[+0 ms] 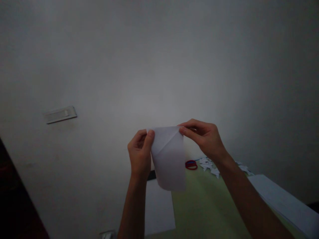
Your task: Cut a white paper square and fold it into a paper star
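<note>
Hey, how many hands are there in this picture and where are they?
2. The left hand holds the raised sheet at its upper left corner; the right hand pinches its upper right corner. No other hand shows.

My left grip (140,152) and right grip (208,137) pinch the upper corners of a diagonally creased white sheet (170,162); far on the green worktop (204,205), a red loop (191,168) lies left of paper cutouts (206,164).
</note>
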A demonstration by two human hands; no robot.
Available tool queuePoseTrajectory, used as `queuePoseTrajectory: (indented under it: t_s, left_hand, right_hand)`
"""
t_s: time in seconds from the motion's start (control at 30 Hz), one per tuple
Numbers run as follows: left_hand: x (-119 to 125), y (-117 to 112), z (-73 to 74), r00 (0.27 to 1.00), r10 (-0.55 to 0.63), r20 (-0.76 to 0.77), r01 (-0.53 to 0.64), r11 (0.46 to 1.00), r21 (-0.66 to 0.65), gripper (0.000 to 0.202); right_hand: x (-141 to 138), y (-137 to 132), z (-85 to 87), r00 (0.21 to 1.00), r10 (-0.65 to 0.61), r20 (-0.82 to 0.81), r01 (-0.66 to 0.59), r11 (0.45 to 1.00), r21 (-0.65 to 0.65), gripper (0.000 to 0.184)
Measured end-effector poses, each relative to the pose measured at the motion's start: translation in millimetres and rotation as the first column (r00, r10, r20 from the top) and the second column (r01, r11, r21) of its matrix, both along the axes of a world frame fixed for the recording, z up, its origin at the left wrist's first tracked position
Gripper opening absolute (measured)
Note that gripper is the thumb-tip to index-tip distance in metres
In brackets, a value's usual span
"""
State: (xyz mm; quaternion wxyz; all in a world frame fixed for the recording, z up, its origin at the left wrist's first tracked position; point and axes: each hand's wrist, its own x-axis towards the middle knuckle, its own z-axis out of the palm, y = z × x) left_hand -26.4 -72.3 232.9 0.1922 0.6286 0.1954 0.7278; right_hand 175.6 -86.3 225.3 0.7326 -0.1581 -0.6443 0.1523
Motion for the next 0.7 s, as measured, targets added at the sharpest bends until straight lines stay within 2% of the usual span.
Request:
queuePoseTrajectory:
  t_s: [0.27,0.4,0.5,0.7]
  left_hand:
    - [-1.3,7.8,-2.7,0.993,0.099,0.060,-0.103,0.991,0.080,0.021]
    - [1.8,7.1,-1.5,0.988,0.040,0.151,-0.054,0.995,0.087,0.021]
    - [2.7,7.2,-2.3,0.989,0.031,0.145,-0.045,0.994,0.098,0.020]
    - [7.6,5.6,-5.0,0.965,0.253,0.071,-0.261,0.957,0.129,0.021]
  right_hand:
    - [2.8,2.4,-1.3,0.999,-0.037,0.022,0.036,0.999,0.009,0.005]
    - [3.6,3.4,-1.8,0.998,-0.046,0.048,0.045,0.999,0.016,0.006]
    - [4.3,4.8,-3.0,0.997,-0.050,0.060,0.048,0.998,0.029,0.006]
    - [3.4,6.4,-4.1,0.997,-0.056,0.050,0.054,0.998,0.028,0.005]
